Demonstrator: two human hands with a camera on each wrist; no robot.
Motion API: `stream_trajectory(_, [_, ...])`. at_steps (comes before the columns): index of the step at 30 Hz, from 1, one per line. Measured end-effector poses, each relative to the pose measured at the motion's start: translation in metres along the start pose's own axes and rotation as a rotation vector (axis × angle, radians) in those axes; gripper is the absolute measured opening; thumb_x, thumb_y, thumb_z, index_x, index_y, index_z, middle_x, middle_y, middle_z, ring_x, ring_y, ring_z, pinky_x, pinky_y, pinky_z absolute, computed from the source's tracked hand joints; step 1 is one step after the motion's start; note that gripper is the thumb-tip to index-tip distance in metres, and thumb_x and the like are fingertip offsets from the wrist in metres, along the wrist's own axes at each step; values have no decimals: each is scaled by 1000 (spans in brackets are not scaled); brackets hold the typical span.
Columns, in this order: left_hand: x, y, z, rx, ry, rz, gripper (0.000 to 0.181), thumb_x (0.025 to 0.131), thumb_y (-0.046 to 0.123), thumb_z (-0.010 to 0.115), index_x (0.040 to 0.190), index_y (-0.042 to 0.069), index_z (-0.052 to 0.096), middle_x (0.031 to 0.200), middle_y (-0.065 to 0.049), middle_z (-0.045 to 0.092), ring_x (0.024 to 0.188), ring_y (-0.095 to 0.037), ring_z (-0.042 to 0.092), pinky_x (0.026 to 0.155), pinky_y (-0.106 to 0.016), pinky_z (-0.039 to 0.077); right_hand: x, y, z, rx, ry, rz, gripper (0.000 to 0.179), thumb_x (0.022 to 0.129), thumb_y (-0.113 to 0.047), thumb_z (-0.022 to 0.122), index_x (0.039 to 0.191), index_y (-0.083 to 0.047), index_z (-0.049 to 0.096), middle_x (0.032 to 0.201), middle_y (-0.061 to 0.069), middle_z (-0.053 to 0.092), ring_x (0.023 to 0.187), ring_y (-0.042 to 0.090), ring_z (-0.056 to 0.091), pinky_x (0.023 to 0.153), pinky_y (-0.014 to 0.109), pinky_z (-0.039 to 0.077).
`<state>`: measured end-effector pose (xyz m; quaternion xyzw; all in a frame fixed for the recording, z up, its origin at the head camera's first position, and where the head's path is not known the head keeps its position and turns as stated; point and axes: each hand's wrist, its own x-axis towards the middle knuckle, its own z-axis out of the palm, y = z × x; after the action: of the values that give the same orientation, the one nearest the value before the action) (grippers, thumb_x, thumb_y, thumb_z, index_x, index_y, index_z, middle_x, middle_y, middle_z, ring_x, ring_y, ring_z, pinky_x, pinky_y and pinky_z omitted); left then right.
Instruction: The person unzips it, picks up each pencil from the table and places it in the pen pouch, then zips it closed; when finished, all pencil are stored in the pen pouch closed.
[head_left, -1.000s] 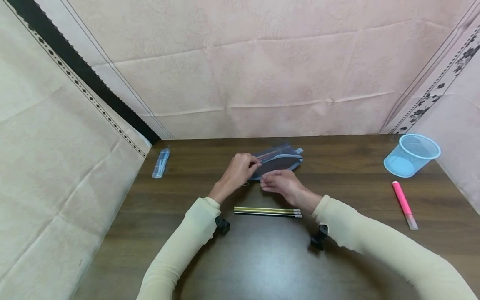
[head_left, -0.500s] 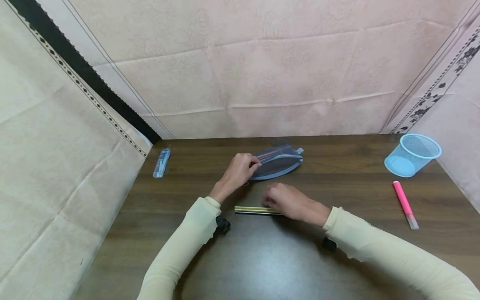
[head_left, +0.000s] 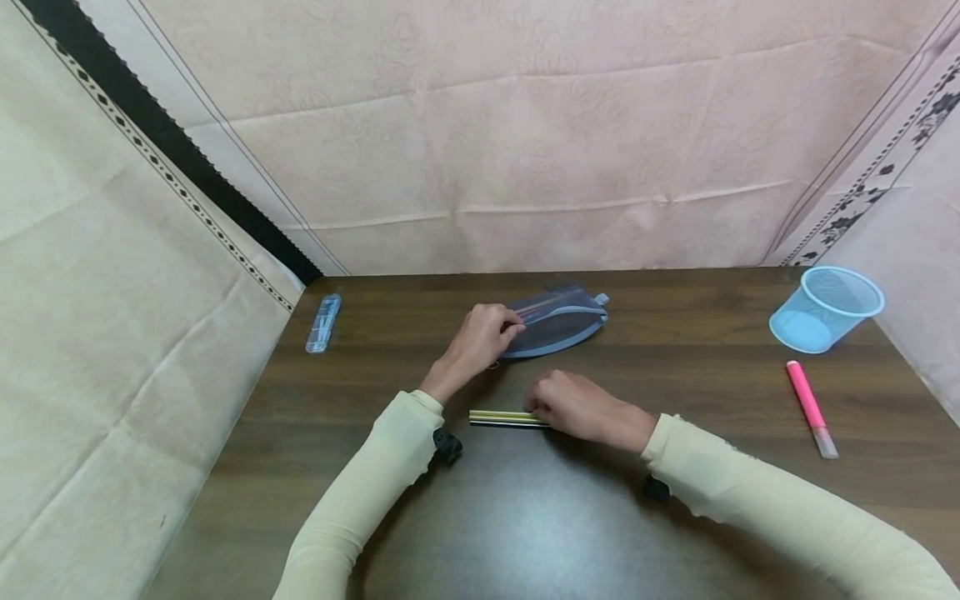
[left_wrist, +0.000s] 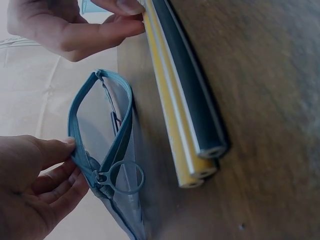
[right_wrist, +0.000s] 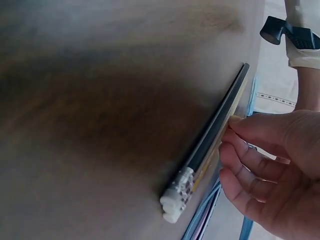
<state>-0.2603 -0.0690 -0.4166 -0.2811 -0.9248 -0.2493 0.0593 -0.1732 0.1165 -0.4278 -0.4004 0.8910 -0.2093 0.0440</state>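
My left hand (head_left: 480, 342) pinches the edge of a dark mesh pencil case (head_left: 566, 332) with blue trim near the table's back edge. In the left wrist view the case's zipped mouth (left_wrist: 73, 120) gapes, with a ring pull (left_wrist: 144, 177) hanging from it; slim items show inside. Nearer me, gold-yellow and black pencils (head_left: 498, 419) lie side by side. My right hand (head_left: 581, 407) is over their right part, thumb and forefinger pinching a yellow pencil (left_wrist: 167, 110). White erasers (right_wrist: 172, 204) cap the pencils' ends in the right wrist view.
A light-blue mesh cup (head_left: 806, 323) leans at the table's back right. In front of it lies a pink marker (head_left: 804, 396) with a pale end. A flat, clear blue object (head_left: 323, 323) lies at the back left. Patterned cloth (head_left: 525, 167) hangs behind the table.
My right hand has drawn back from the pencil case toward me, down onto the pencils, and its fingers have closed there. My left hand has stayed at the case.
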Motion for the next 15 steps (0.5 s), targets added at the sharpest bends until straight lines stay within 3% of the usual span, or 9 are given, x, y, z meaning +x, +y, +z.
stream_trajectory(5, [0, -1, 0, -10, 3, 3, 18, 98, 18, 67, 106, 7, 79, 101, -7, 76, 94, -18, 72, 84, -33, 59, 2, -1, 2, 39, -25, 21, 16, 87, 3, 68, 80, -11, 72, 75, -4, 64, 64, 4, 52, 57, 20, 44])
stream_trajectory(15, [0, -1, 0, -6, 11, 1, 18, 98, 18, 67, 105, 7, 80, 100, -7, 76, 93, -18, 73, 82, -33, 60, 7, -4, 6, -51, -34, 62, 17, 91, -2, 66, 78, -13, 66, 76, -4, 57, 64, 8, 48, 55, 22, 41])
